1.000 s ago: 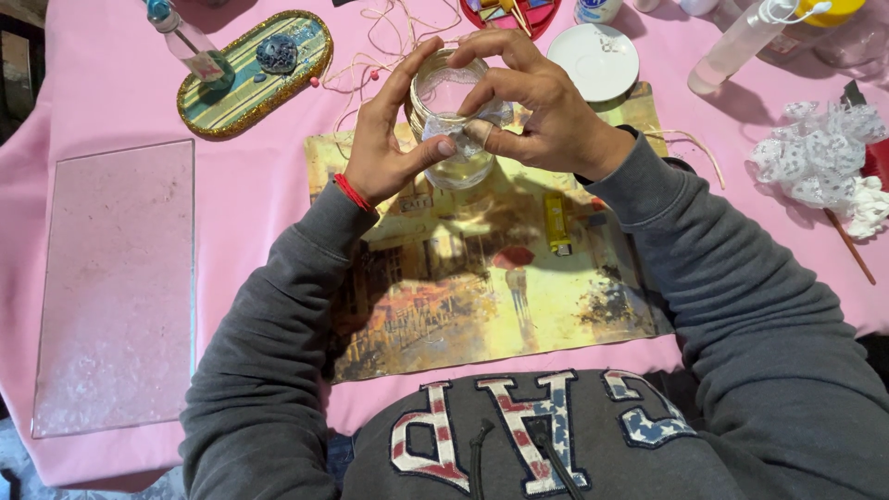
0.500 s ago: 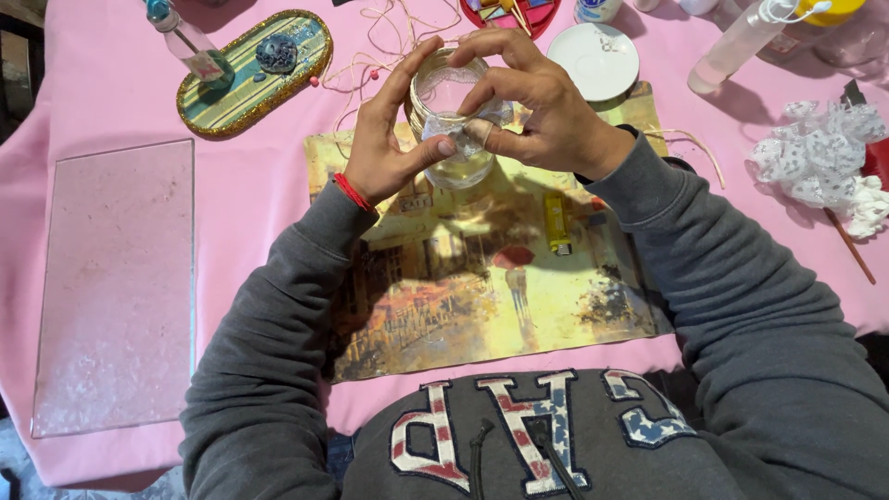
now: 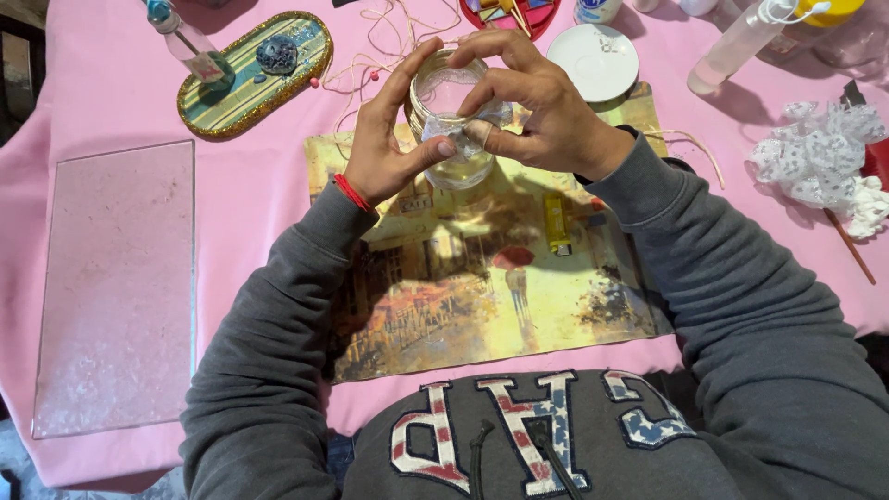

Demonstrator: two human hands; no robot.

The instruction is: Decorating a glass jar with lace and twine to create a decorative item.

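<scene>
Jar [image 3: 454,130] on mat [image 3: 482,278], between hands.

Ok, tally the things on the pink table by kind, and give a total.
Glass jars, held in both hands: 1
Glass panes: 1
Painted mats: 1
Oval trays: 1
White round lids: 1
Clear bottles: 2
Yellow lighters: 1
Total: 8

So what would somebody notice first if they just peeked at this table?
Probably the two hands in the middle: the left hand and the right hand both clasp a clear glass jar with a bit of white lace pressed to its side. Under it lies a yellow painted picture mat on the pink tablecloth. At the left lies a clear glass pane.
</scene>
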